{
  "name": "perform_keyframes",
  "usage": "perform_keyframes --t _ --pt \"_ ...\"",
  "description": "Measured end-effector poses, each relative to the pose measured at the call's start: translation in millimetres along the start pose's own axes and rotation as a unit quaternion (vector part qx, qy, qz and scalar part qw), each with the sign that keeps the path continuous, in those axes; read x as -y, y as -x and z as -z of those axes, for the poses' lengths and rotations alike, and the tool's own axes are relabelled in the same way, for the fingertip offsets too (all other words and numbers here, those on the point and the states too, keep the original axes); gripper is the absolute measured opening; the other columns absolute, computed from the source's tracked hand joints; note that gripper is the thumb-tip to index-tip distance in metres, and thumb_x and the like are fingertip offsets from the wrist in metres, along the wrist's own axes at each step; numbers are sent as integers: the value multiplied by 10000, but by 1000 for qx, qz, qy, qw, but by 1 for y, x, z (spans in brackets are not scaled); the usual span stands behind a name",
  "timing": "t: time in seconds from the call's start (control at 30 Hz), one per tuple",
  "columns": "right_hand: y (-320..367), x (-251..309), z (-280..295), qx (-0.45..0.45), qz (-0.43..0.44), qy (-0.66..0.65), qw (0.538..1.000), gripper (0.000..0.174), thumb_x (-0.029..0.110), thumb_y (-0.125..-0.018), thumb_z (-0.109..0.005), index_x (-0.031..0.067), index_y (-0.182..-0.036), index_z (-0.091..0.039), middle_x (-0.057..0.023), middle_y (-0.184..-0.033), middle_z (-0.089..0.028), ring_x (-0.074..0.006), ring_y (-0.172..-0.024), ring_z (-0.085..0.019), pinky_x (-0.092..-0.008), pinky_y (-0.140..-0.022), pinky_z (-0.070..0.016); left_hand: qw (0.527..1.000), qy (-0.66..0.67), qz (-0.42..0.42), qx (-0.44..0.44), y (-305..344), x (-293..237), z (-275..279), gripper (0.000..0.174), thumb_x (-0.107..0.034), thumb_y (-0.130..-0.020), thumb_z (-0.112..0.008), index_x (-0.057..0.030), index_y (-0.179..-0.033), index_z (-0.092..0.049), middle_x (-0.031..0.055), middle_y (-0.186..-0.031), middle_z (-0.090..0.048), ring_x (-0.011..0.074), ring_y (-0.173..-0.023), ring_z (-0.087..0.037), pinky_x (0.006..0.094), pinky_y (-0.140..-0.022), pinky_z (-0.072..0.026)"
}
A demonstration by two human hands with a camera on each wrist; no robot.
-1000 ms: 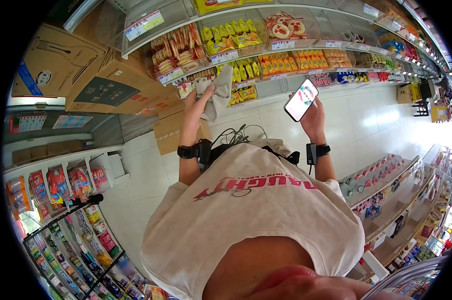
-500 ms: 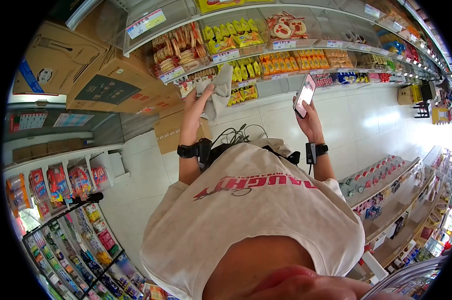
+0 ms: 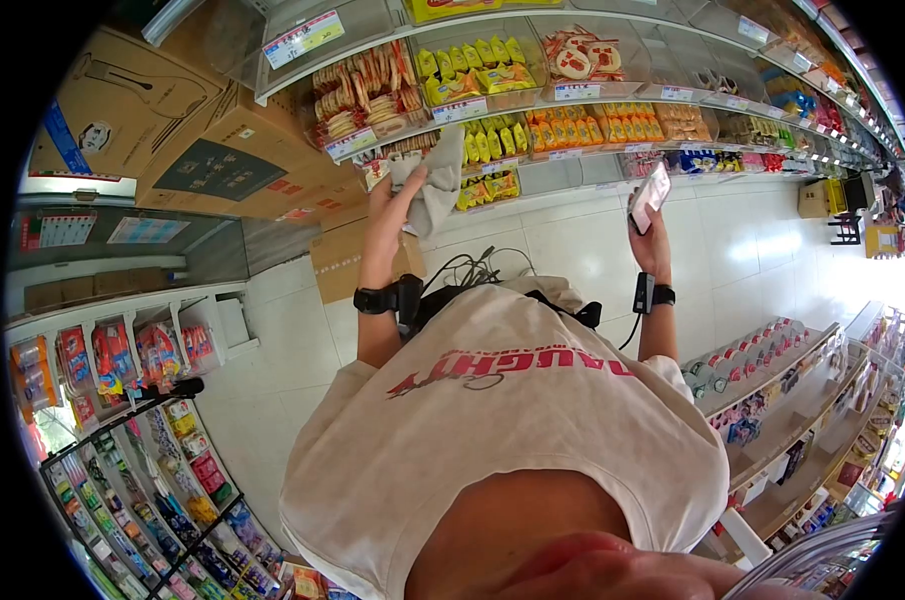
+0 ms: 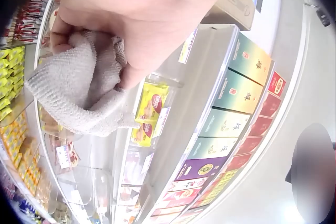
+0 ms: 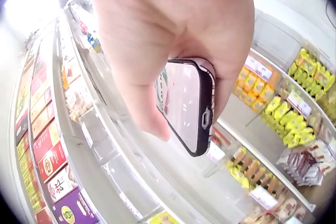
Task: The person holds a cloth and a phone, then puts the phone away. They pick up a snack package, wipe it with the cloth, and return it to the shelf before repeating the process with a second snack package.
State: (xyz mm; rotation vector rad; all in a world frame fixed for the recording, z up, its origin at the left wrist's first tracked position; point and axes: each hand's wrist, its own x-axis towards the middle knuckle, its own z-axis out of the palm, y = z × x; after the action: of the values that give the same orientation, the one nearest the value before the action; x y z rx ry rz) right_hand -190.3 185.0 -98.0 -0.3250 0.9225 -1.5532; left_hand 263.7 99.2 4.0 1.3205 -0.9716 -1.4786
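Observation:
A grey ribbed cloth (image 3: 438,190) is bunched in my left hand (image 3: 388,220), gripped between thumb and fingers in front of the snack shelf. In the left wrist view the cloth (image 4: 79,90) hangs folded from the fingers. Out to the right, my right hand (image 3: 653,248) holds a smartphone (image 3: 650,198) by its lower part. The right wrist view shows the phone (image 5: 184,106) in a black-edged case, screen lit, with the thumb along one side and the other fingers mostly hidden behind it.
Shelves ahead hold yellow snack packs (image 3: 488,140), orange packs (image 3: 563,128) and bagged crackers (image 3: 363,90) in clear bins. Large cardboard boxes (image 3: 213,175) are stacked at the left. Black cables (image 3: 478,267) lie on the floor near a flat carton (image 3: 343,262). Another shelf (image 3: 773,420) stands at the right.
My right hand has moved to the right, and the phone has turned from facing me to a steeper, edge-on tilt. The left hand keeps hold of the cloth in nearly the same place.

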Motion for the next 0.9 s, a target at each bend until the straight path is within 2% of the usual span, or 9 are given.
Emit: perform_keyframes --t 0.07,0.13,0.27,0.4,0.6,0.7,0.9 --pt "0 9 16 -32 23 -4 999 557 140 -976 -606 36 -1471 -374 -110 -1410 -510 -225 -1321 -483 -322 -1142 -354 1000 -1 8 -11 1 0 2 372 -317 -921 -729 -11 -1126 -682 17 -1024 -703 82 -878 -638 235 -748 -486" --pt "0 19 28 -37 47 -37 998 526 76 -976 -584 70 -1458 -375 -122 -1386 -507 -250 -1300 -494 -351 -1128 -387 1000 -3 8 -24 4 -3 4 376 -320 -918 -732 -7 -1121 -682 19 -1031 -705 85 -891 -639 236 -762 -484" --pt "3 37 51 -62 78 4 995 509 61 -970 -593 63 -1437 -391 -120 -1359 -524 -253 -1269 -518 -360 -1096 -423 999 -15 3 -36 6 -6 5 379 -318 -913 -736 -4 -1120 -682 26 -1046 -706 90 -913 -638 236 -790 -478" --pt "8 48 61 -63 113 45 991 496 71 -968 -606 33 -1425 -417 -119 -1388 -528 -236 -1281 -520 -320 -1084 -430 999 4 -14 -32 5 -2 7 376 -311 -915 -733 -2 -1122 -681 27 -1047 -707 91 -913 -638 241 -796 -477" --pt "12 53 73 -82 131 67 986 492 68 -968 -602 16 -1421 -418 -131 -1392 -534 -228 -1273 -525 -311 -1079 -435 1000 -3 4 -30 4 -2 8 379 -316 -918 -728 2 -1119 -679 25 -1036 -706 83 -893 -632 235 -774 -467" --pt "13 53 73 -97 124 2 987 498 75 -964 -610 7 -1418 -417 -137 -1394 -536 -228 -1268 -530 -310 -1079 -440 1000 10 -10 -27 3 0 7 380 -319 -917 -729 0 -1117 -681 26 -1035 -706 85 -893 -631 233 -773 -466" --pt "18 51 74 -110 128 -24 985 528 90 -955 -633 12 -1426 -407 -147 -1393 -535 -235 -1264 -535 -307 -1075 -447 1000 3 2 -30 2 -1 6 387 -329 -920 -728 -3 -1124 -680 34 -1042 -705 98 -919 -635 245 -802 -472"
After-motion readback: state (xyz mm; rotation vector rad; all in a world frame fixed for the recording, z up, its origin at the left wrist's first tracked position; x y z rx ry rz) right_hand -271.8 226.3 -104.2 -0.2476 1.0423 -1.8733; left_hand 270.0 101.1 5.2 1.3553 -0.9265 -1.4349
